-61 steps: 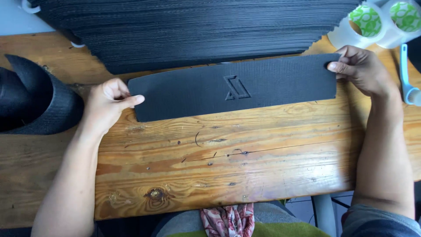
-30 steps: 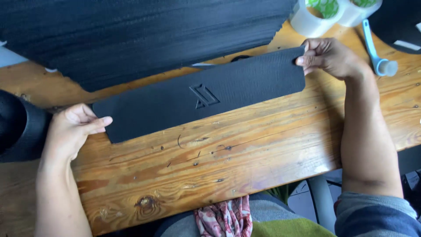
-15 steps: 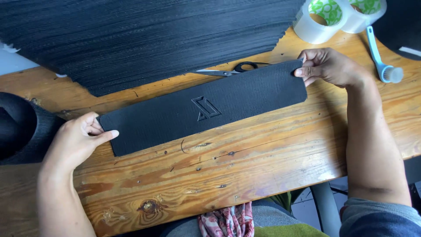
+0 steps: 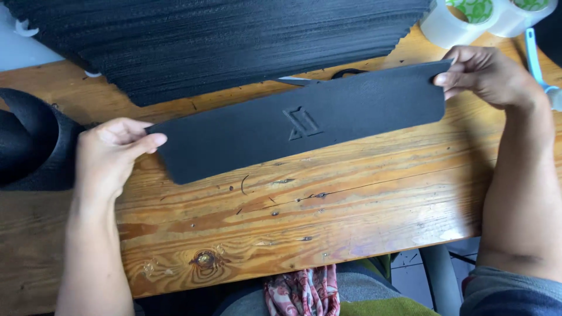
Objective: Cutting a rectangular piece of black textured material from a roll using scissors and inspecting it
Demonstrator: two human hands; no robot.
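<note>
I hold a long black foam strip (image 4: 304, 123) with an embossed angular mark at its middle, stretched across a wooden table (image 4: 293, 216). My left hand (image 4: 111, 152) pinches its left end between thumb and fingers. My right hand (image 4: 486, 73) grips the right end near the table's far right. The strip lies slanted, right end higher. Behind it, scissors (image 4: 328, 76) are mostly hidden by the strip's upper edge.
A large stack of black foam sheets (image 4: 234, 41) fills the far side of the table. Rolls of clear tape (image 4: 468, 17) stand at the top right, with a light blue tool (image 4: 538, 64) beside them. A curled black foam piece (image 4: 29, 140) sits at left.
The strip and both hands have shifted right and up in view, covering most of the scissors that showed half a second ago. Both grips are unchanged.
</note>
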